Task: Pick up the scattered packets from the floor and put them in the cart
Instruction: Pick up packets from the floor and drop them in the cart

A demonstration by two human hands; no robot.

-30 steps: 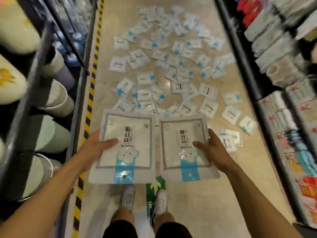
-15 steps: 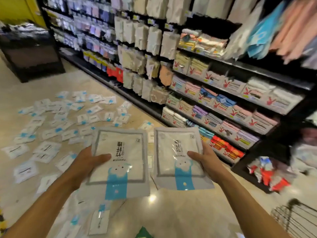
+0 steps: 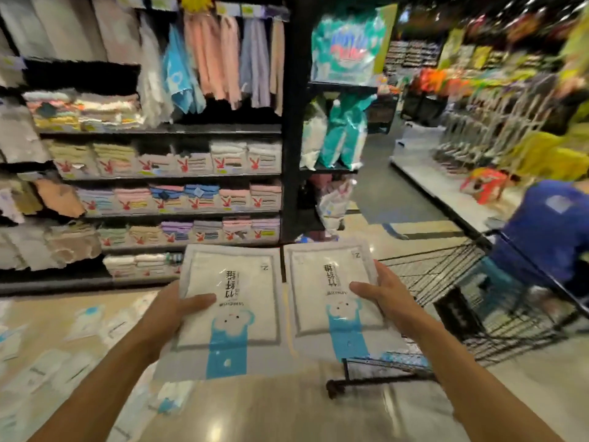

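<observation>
I hold two flat white packets with a blue strip and a small bear print, side by side at chest height. My left hand grips the left packet by its left edge, thumb on top. My right hand grips the right packet by its right edge, thumb on top. The black wire cart stands just to the right of the right packet, its basket partly hidden behind it. Several more packets lie blurred on the floor at the lower left.
Black shelving full of folded towels runs across the left. A dark upright post ends it, with bagged goods beside it. A person in a blue top is at the cart's far side. An aisle opens beyond.
My view has swung right from the packet-strewn floor past the shelves to the cart. Both hands keep the same grip on the two packets.
</observation>
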